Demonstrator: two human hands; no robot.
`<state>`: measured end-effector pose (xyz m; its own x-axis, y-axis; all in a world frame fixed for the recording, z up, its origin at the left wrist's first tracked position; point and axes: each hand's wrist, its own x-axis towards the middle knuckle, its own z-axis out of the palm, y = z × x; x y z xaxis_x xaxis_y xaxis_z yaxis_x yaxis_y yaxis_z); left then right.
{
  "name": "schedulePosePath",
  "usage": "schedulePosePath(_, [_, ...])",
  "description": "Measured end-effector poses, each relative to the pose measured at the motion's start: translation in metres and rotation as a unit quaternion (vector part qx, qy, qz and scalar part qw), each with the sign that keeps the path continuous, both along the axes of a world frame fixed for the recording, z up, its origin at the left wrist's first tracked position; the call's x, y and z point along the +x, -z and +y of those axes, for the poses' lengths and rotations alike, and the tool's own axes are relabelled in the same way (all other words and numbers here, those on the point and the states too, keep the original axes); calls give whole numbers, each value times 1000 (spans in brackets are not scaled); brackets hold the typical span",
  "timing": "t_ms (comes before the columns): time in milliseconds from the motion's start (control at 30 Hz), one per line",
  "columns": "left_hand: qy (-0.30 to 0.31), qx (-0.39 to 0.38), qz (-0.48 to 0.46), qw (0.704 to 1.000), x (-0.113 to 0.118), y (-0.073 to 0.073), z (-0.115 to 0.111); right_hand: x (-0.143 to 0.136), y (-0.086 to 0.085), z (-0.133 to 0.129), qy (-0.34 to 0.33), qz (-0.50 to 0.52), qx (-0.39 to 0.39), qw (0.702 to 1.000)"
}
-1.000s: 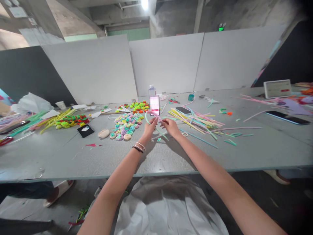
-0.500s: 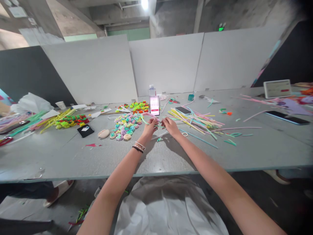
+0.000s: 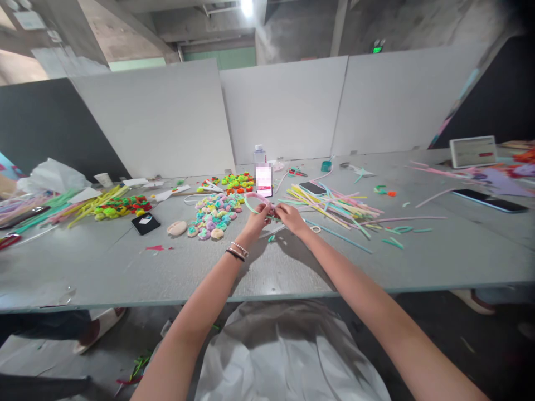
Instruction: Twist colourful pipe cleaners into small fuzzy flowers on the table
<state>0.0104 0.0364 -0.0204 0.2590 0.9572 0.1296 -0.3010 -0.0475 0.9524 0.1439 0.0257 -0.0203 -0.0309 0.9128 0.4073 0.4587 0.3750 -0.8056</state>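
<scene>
A curved loop of fuzzy pink and green pipe cleaners [image 3: 247, 201] stands up from the fingers of my left hand [image 3: 256, 219], which is closed on it. My right hand [image 3: 291, 217] is pinched at the near end of the same piece, its fingertips meeting those of the left. The exact spot between the fingertips is too small to make out. Just left of my hands lies a pile of pastel pipe-cleaner pieces [image 3: 215, 214]. To the right spreads a heap of loose pastel pipe cleaners [image 3: 334, 203].
A lit phone [image 3: 264, 181] leans upright before a bottle [image 3: 259, 153]. Another phone [image 3: 311, 189] lies on the loose pipe cleaners. Red and green pieces [image 3: 125, 207] and a black square [image 3: 146, 223] are at left. A cream ring [image 3: 315, 229] lies near my right wrist.
My right fingertips have moved left and now meet the left hand's fingers. The loop has shifted slightly to the right.
</scene>
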Motion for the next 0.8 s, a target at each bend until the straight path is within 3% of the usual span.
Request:
schedulePosePath(300, [-8,23,75,997,-4,-1,1,1,6,4,-1,-23,13,1000])
schedulePosePath(500, [-48,29,97,994,-5,0,3,-1,6,3,13,-37,17,999])
schedulePosePath(800, [-109,15,104,989,-5,-1,2,-4,8,2,-38,-9,-52,998])
